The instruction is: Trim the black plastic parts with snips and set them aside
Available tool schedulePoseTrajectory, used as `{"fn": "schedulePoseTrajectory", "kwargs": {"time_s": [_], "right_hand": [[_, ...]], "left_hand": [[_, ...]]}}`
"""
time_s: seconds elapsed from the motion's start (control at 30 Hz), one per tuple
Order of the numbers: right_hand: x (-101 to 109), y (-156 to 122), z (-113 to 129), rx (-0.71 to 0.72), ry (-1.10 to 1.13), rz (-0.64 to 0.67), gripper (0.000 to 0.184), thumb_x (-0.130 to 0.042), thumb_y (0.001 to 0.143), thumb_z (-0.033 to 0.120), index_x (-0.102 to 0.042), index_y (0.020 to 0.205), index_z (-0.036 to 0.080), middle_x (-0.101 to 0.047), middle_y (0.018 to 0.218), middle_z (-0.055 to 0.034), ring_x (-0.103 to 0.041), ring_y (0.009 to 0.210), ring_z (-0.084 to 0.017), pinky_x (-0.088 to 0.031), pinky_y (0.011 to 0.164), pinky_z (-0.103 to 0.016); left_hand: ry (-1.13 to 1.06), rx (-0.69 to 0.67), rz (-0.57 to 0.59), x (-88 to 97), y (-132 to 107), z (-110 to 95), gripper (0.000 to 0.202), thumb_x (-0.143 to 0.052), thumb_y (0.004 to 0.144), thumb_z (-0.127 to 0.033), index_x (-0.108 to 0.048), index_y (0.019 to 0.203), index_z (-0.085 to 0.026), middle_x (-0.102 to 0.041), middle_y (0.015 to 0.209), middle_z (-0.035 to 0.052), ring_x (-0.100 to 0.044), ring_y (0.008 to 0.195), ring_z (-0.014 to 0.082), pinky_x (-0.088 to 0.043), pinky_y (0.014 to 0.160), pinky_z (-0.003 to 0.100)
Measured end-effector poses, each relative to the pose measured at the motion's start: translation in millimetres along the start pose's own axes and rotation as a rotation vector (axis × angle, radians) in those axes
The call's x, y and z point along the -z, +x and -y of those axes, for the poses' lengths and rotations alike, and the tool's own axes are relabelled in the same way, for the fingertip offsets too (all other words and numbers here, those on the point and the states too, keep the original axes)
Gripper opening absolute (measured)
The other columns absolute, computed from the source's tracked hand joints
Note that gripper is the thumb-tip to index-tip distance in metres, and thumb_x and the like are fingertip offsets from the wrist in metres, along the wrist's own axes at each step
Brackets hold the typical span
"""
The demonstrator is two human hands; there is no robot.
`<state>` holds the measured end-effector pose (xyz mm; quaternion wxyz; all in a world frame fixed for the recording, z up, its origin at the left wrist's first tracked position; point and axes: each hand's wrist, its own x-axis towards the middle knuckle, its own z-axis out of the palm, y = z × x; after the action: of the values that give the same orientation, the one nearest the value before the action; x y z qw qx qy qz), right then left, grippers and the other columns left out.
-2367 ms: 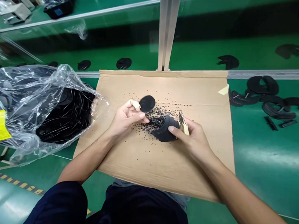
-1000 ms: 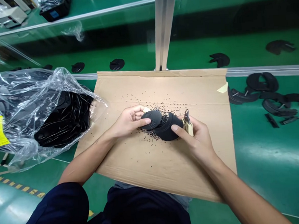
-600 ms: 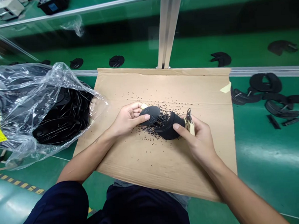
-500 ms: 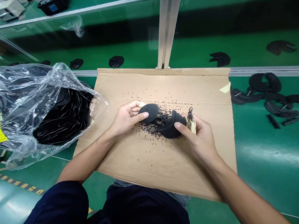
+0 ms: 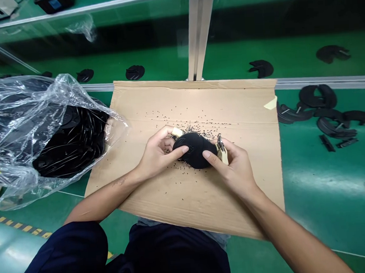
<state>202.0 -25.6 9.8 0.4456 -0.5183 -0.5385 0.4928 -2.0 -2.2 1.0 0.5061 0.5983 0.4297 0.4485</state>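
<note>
Over the cardboard sheet, my left hand pinches a round black plastic disc, with the thumb on top. Pale tape wraps one left fingertip. My right hand grips a curved black plastic part, thumb across its near side. The disc and the curved part overlap, and their border is hard to make out. Tucked in the same right hand is a small metal-tipped tool, apparently nippers, its jaws pointing up. Tiny black scraps lie scattered beneath the parts.
At the left stands a clear plastic bag full of black parts. Several black curved pieces lie on the green surface to the right, others along the back. A metal post rises behind the cardboard.
The disc and the curved part were apart and now overlap. My right hand has moved left, turning the curved part. The whole view has shifted slightly.
</note>
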Motion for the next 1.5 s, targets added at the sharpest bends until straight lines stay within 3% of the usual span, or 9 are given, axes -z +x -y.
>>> {"fn": "schedulePoseTrajectory", "kwargs": {"time_s": [0.23, 0.37, 0.57, 0.73, 0.83, 1.07, 1.2, 1.4, 1.5], "right_hand": [[-1.1, -1.1, 0.6, 0.049, -0.033, -0.001, 0.029, -0.074, 0.084, 0.049, -0.062, 0.088, 0.023, -0.058, 0.077, 0.0010, -0.053, 0.072, -0.016, -0.047, 0.067, -0.028], [-1.9, -2.2, -1.5, 0.049, -0.043, -0.014, 0.028, -0.075, 0.084, 0.048, -0.062, 0.089, 0.023, -0.054, 0.074, 0.0023, -0.048, 0.067, -0.015, -0.043, 0.062, -0.027], [-3.8, -3.6, -2.9, 0.046, -0.047, -0.021, 0.034, -0.074, 0.084, 0.054, -0.062, 0.090, 0.023, -0.054, 0.073, 0.0023, -0.047, 0.064, -0.014, -0.044, 0.061, -0.028], [-4.5, -3.6, -3.2, 0.094, -0.051, -0.017, 0.031, -0.074, 0.085, 0.052, -0.064, 0.088, 0.023, -0.060, 0.076, 0.0011, -0.054, 0.069, -0.015, -0.047, 0.063, -0.028], [-3.3, -4.4, -2.2, 0.144, -0.099, -0.016, 0.024, -0.071, 0.088, 0.048, -0.067, 0.092, 0.024, -0.064, 0.079, 0.0001, -0.056, 0.069, -0.016, -0.049, 0.064, -0.030], [2.3, -5.3, 1.0, 0.358, -0.327, -0.051, 0.020, -0.071, 0.090, 0.037, -0.070, 0.106, 0.025, -0.073, 0.103, -0.0071, -0.068, 0.093, -0.023, -0.055, 0.081, -0.038], [1.9, -5.2, -2.8, 0.351, -0.307, 0.009, 0.016, -0.069, 0.092, 0.035, -0.072, 0.103, 0.024, -0.075, 0.097, -0.0055, -0.069, 0.088, -0.021, -0.054, 0.078, -0.036], [1.3, -5.8, -6.2, 0.285, -0.298, -0.001, 0.013, -0.069, 0.091, 0.036, -0.071, 0.096, 0.023, -0.073, 0.088, -0.0039, -0.067, 0.080, -0.019, -0.052, 0.071, -0.033], [0.8, -5.9, -4.0, 0.324, -0.309, 0.003, 0.010, -0.067, 0.093, 0.034, -0.069, 0.092, 0.023, -0.073, 0.087, -0.0046, -0.067, 0.079, -0.019, -0.052, 0.071, -0.033]], "left_hand": [[0.211, -0.027, 0.018, -0.2, -3.5, 5.6, 0.031, -0.077, 0.086, -0.034, -0.061, 0.109, -0.021, -0.057, 0.067, -0.0045, -0.051, 0.054, 0.0072, -0.046, 0.051, 0.019], [0.307, -0.063, 0.024, -1.1, -3.1, 6.0, 0.025, -0.072, 0.090, -0.034, -0.065, 0.108, -0.019, -0.064, 0.082, 0.0007, -0.055, 0.065, 0.0093, -0.046, 0.056, 0.021], [0.218, -0.054, 0.075, -3.6, -3.2, 5.1, 0.024, -0.068, 0.093, -0.035, -0.067, 0.110, -0.017, -0.069, 0.093, 0.0044, -0.065, 0.083, 0.0130, -0.055, 0.069, 0.022], [0.017, -0.034, 0.100, -5.8, -1.5, 9.0, 0.024, -0.069, 0.093, -0.035, -0.068, 0.108, -0.016, -0.076, 0.096, 0.0053, -0.071, 0.084, 0.0123, -0.061, 0.073, 0.022], [0.025, -0.051, 0.096, -3.8, -1.0, 7.3, 0.022, -0.070, 0.092, -0.033, -0.070, 0.105, -0.015, -0.077, 0.094, 0.0052, -0.073, 0.081, 0.0121, -0.061, 0.072, 0.021], [0.436, -0.314, 0.092, 2.3, -4.1, -1.6, 0.017, -0.070, 0.091, -0.027, -0.074, 0.104, -0.016, -0.079, 0.092, 0.0052, -0.072, 0.077, 0.0121, -0.061, 0.075, 0.024], [0.491, -0.438, 0.105, 1.9, -5.7, 1.1, 0.017, -0.070, 0.092, -0.025, -0.072, 0.105, -0.014, -0.079, 0.092, 0.0073, -0.073, 0.077, 0.0127, -0.061, 0.073, 0.023], [0.564, -0.563, 0.101, 1.2, -7.2, 3.3, 0.020, -0.070, 0.092, -0.021, -0.070, 0.111, -0.016, -0.080, 0.097, 0.0067, -0.075, 0.082, 0.0133, -0.064, 0.075, 0.025], [0.542, -0.528, 0.066, -0.1, -7.0, 1.5, 0.033, -0.071, 0.091, -0.022, -0.066, 0.123, -0.016, -0.078, 0.100, 0.0071, -0.075, 0.086, 0.0140, -0.064, 0.077, 0.026]]}}
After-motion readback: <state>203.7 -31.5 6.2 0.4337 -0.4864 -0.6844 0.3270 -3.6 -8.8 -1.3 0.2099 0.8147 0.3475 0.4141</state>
